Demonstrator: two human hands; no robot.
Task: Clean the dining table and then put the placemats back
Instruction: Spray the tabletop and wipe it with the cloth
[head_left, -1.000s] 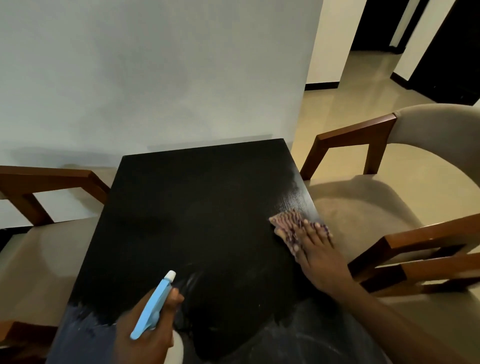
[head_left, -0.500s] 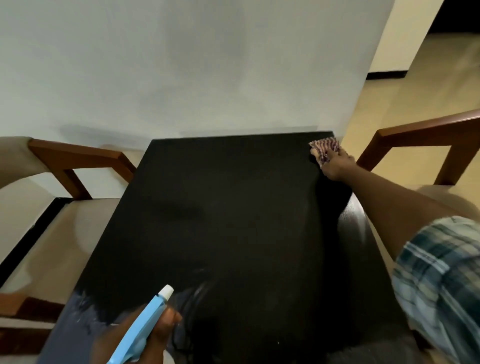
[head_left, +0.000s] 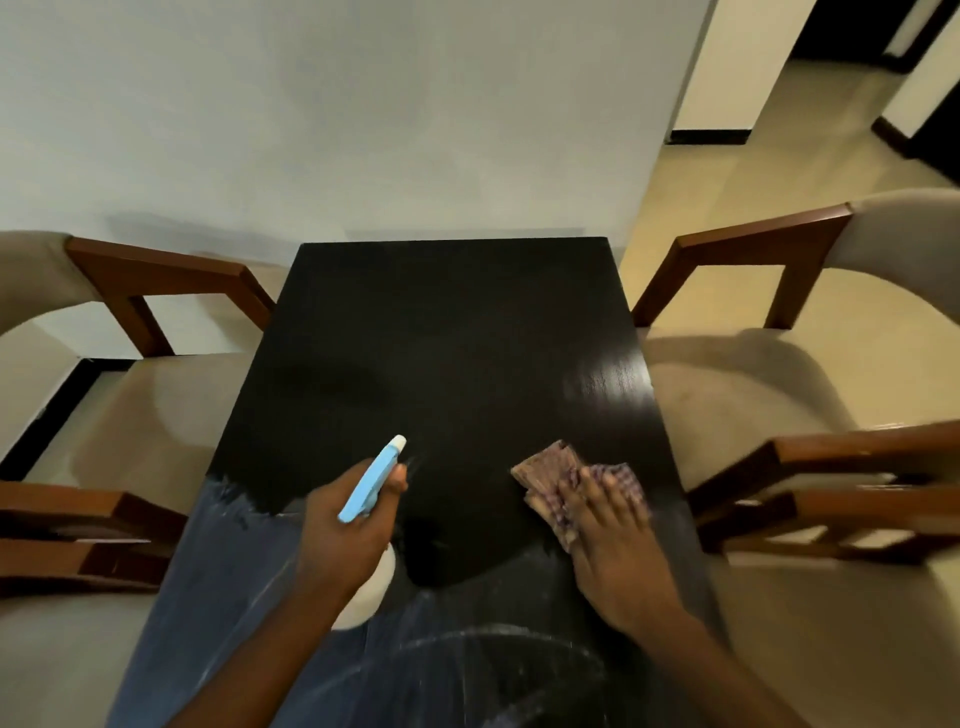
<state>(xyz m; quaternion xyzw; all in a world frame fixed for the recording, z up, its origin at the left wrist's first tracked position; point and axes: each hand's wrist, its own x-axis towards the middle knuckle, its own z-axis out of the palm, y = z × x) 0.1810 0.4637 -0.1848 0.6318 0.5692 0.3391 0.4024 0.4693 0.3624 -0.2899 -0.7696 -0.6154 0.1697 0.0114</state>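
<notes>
The dark dining table (head_left: 452, 338) runs from under both hands away to the pale wall (head_left: 337, 114) beyond them. Its near part, below the wrists, shows pale streaks and a bluish-grey sheen; whether that is wetness or reflected light is unclear. An upholstered chair with wooden arms (head_left: 156, 395) stands outside the left hand, and a second chair (head_left: 753, 395) stands outside the right hand; both are cut off at the frame edges, and the near arm of the right one is blurred.

The left hand (head_left: 348, 530) is held over the table, fingers curled round the neck of a spray bottle (head_left: 371, 480). The bottle's light blue head points away from the person, and its white body shows only partly below the palm. Whether a finger lies on the trigger cannot be seen.

The right hand (head_left: 613, 551) lies palm down, fingers straight and slightly spread, pressing a patterned cloth (head_left: 550, 478) flat on the table top. The cloth sticks out ahead of the fingertips, and its near part is hidden under them.
</notes>
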